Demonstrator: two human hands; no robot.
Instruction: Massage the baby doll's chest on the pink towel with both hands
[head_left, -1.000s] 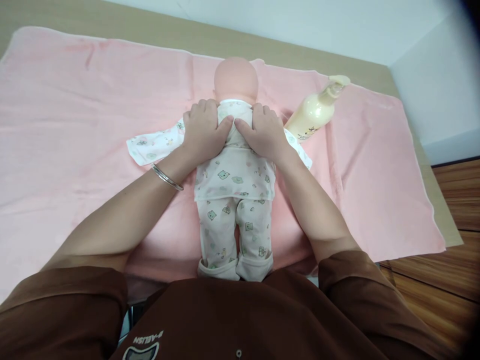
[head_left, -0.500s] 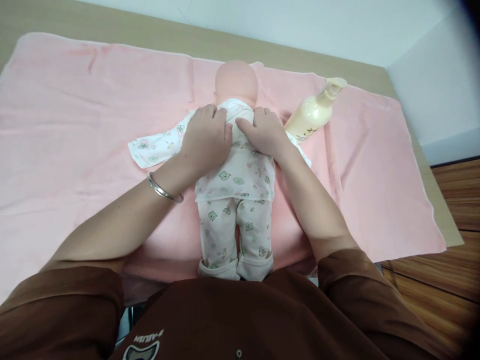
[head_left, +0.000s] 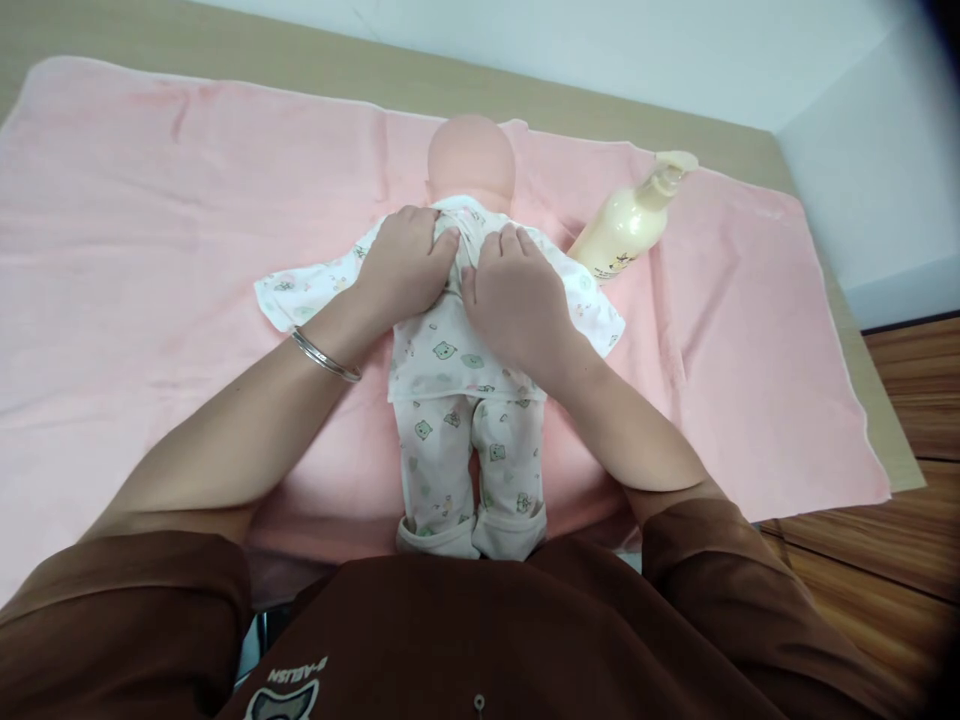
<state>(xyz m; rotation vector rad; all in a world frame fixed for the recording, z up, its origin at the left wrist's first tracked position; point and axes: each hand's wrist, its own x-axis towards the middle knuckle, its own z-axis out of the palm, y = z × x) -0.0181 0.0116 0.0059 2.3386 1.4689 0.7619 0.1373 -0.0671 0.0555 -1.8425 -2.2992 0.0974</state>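
A baby doll [head_left: 466, 365] in a white patterned top and trousers lies face down, head away from me, its bald head [head_left: 471, 158] showing from behind. My left hand [head_left: 409, 258] rests on the left side of its upper back, fingers over the shoulder and thumb along the spine. Beside it, my right hand [head_left: 517, 295] lies on the right side of the back, fingers stretched toward the shoulder. Cloth is bunched between the two hands. Both hands are open against the top. The doll's sleeves [head_left: 300, 290] spread out sideways; its face is hidden.
A pink blanket [head_left: 187, 200] covers most of the wooden table [head_left: 337, 62]. To the right of the doll, a cream pump bottle [head_left: 628, 225] stands near its sleeve. A white wall [head_left: 600, 50] runs behind the table, and wood flooring [head_left: 892, 520] shows at right.
My right hand has moved off the right shoulder, inward and toward me onto the back, uncovering the right sleeve. My left hand has barely shifted. The cloth between them has wrinkled.
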